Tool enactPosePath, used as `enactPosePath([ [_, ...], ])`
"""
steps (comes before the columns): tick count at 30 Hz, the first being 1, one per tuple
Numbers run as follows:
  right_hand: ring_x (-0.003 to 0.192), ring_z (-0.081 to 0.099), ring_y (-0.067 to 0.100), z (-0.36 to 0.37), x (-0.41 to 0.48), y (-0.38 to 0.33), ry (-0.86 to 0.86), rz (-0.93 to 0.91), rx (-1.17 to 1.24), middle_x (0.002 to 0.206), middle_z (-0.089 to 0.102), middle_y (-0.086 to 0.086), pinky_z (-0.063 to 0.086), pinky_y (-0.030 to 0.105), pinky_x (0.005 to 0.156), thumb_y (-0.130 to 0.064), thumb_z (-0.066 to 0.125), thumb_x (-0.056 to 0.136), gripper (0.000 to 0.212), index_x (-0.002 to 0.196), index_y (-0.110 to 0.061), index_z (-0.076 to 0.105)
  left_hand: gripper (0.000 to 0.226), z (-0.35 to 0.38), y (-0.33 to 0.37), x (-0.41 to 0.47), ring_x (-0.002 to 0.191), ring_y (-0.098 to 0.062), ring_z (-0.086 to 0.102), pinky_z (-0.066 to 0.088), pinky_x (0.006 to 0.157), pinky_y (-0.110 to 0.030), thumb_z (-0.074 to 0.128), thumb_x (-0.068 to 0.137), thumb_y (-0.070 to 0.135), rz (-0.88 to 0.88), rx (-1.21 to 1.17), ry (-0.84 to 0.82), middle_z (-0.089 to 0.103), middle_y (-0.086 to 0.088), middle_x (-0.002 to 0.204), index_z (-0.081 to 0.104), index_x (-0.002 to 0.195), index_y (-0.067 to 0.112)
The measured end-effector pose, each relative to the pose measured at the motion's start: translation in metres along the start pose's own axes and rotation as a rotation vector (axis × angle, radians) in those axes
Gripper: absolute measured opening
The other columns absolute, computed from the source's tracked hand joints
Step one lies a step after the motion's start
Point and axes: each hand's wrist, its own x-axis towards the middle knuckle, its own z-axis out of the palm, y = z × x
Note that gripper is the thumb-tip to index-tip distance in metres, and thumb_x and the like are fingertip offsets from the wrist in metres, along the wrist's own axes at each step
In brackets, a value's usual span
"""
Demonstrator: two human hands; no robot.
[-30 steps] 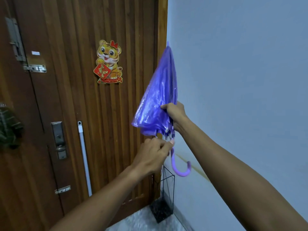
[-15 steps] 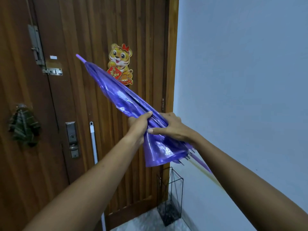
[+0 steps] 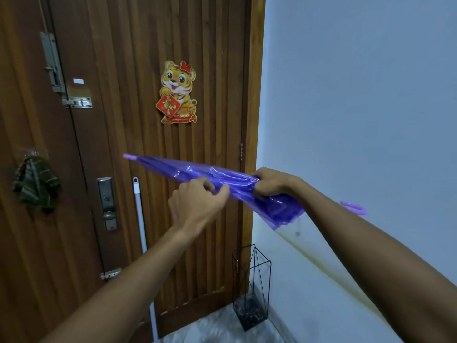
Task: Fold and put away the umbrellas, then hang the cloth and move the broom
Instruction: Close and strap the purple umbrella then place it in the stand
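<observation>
Both arms stretched fwd; L hand [image 3: 197,203] pinches umbrella [image 3: 188,170] w/ curled fingers, R hand [image 3: 269,184] close beside grips it.

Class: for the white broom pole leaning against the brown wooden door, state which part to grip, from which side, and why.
Grip the white broom pole on its bare upper shaft, coming from the room side, probably from the right: it is thin, round, nearly upright, the brown wooden door backs it, and the metal lock plate crowds its left.
</observation>
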Motion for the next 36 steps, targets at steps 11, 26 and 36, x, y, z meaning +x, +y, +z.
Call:
enactPosePath([
  [11, 0.1, 0.071, 0.027, -0.017, -0.012, -0.038, -0.353, 0.093, -0.24, 0.111, 0.073, 0.009, 0.06, 0.039, 0.086, -0.015, 0.068, 0.081, 0.035, 0.116, -0.018, 0.071, 0.037, 0.036, -0.023, -0.019, 0.076, -0.015, 0.066, 0.042, 0.065, -0.028, 0.068, 0.081, 0.036, 0.367, 0.347, -0.138, 0.063, 0.007, 0.086, 0.045, 0.109, 0.028],
  [26, 0.113, 0.062, 0.019, 0.049, 0.021, 0.014, 0.892, -0.03, 0.846, 0.123, 0.058, -0.005, 0.055, 0.04, 0.096, -0.031, 0.048, 0.104, 0.021, 0.124, -0.027, 0.056, 0.02, 0.029, -0.034, 0.017, 0.056, -0.014, 0.057, 0.047, 0.053, -0.027, 0.073, 0.063, 0.005, -0.356, -0.406, -0.476, 0.057, 0.002, 0.061, 0.055, 0.067, 0.014],
  [36, 0.075, 0.071, 0.015, 0.029, 0.017, -0.015, 0.682, -0.206, 1.094, 0.097, 0.073, 0.0, 0.062, 0.033, 0.072, -0.034, 0.052, 0.103, 0.026, 0.118, -0.018, 0.065, 0.028, 0.023, -0.03, 0.017, 0.069, -0.02, 0.062, 0.054, 0.061, -0.03, 0.074, 0.067, 0.0, -0.318, -0.521, -0.607, 0.061, -0.006, 0.075, 0.064, 0.093, 0.004],
])
